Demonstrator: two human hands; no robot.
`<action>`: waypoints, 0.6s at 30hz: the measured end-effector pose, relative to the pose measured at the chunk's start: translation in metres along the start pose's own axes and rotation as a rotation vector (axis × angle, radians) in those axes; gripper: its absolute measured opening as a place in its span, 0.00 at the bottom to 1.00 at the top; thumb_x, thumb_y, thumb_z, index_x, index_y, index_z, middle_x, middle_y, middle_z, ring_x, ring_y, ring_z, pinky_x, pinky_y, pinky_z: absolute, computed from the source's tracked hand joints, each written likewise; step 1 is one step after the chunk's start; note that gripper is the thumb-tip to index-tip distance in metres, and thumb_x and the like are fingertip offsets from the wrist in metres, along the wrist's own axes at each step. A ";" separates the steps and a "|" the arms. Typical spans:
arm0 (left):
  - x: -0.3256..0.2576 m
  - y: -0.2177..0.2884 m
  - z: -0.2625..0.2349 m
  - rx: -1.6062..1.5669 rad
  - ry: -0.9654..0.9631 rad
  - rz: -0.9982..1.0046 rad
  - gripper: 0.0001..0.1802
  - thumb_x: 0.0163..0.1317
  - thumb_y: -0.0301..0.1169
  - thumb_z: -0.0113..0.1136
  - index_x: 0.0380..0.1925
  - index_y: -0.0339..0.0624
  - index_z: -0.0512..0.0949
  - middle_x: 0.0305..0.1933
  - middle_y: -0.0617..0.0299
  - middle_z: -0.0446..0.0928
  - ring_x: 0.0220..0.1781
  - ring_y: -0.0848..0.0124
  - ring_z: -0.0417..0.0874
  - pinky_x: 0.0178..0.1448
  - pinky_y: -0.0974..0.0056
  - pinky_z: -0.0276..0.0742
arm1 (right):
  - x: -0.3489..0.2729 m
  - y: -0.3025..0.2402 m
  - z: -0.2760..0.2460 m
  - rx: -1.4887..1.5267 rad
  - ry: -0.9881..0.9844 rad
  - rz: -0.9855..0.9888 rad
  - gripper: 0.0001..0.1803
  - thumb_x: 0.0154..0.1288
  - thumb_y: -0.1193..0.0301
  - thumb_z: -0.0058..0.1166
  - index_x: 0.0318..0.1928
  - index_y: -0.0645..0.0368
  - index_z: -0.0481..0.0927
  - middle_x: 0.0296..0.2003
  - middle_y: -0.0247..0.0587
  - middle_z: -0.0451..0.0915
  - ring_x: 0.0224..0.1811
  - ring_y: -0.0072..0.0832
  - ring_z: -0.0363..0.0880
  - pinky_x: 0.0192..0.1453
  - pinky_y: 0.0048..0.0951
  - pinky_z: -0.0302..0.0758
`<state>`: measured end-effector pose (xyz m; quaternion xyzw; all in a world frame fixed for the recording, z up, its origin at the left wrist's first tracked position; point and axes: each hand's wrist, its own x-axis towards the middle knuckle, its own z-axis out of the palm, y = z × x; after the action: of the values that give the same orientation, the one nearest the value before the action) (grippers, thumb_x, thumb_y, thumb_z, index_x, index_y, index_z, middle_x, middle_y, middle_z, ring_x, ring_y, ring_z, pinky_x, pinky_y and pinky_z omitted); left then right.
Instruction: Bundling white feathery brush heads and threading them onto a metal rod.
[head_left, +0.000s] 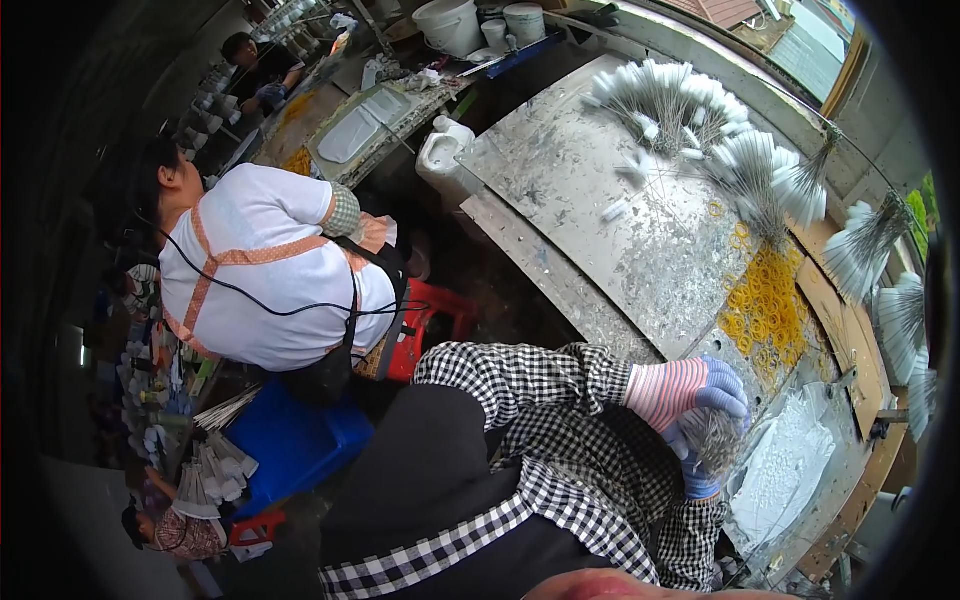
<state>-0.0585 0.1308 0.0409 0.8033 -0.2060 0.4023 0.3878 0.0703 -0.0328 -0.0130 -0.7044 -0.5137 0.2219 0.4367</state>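
Both my hands wear thin striped gloves and close around a bundle of thin grey wire rods (pixel 717 436), whose ends face up. My left hand (pixel 718 388) wraps it from the far side. My right hand (pixel 697 470) holds it from the near side, its fingers partly hidden by the bundle. Just beyond lies a pile of yellow rubber bands (pixel 765 305) on the worktable (pixel 570 190). Beside my right hand is a tray of wet white paste (pixel 785 465). Bundles of wire rods with white tips (pixel 670 95) lie at the table's far end.
More white-tipped bundles (pixel 860 245) hang along the window side. A co-worker in a white shirt (pixel 270 265) sits at left on a red stool (pixel 435 312). A white jug (pixel 445 150) stands by the table. Behind me are a blue bin (pixel 290 450) and other people.
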 end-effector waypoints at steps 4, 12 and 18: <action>-0.042 -0.032 0.003 -0.070 -0.157 -0.352 0.60 0.24 0.46 0.88 0.64 0.46 0.72 0.60 0.49 0.78 0.63 0.48 0.79 0.67 0.51 0.75 | -0.002 0.024 -0.004 -0.241 -0.132 -0.232 0.25 0.56 0.66 0.70 0.54 0.61 0.80 0.48 0.44 0.84 0.51 0.40 0.82 0.60 0.41 0.75; -0.045 -0.017 0.005 0.188 -0.295 -0.487 0.62 0.29 0.50 0.85 0.69 0.47 0.67 0.50 0.52 0.81 0.53 0.51 0.84 0.58 0.50 0.80 | -0.032 0.033 -0.010 -0.153 -0.016 -0.131 0.20 0.59 0.65 0.68 0.51 0.55 0.85 0.50 0.41 0.85 0.55 0.39 0.83 0.64 0.40 0.74; -0.057 -0.004 0.017 0.240 -0.121 -0.422 0.60 0.30 0.52 0.82 0.68 0.45 0.67 0.53 0.52 0.80 0.54 0.52 0.83 0.60 0.54 0.79 | -0.038 0.006 -0.020 -0.382 -0.143 -0.375 0.20 0.60 0.65 0.68 0.51 0.56 0.84 0.50 0.40 0.85 0.55 0.38 0.83 0.64 0.39 0.75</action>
<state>-0.0815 0.1210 -0.0129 0.8915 -0.0074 0.2854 0.3518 0.0742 -0.0763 -0.0125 -0.6492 -0.6971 0.0854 0.2921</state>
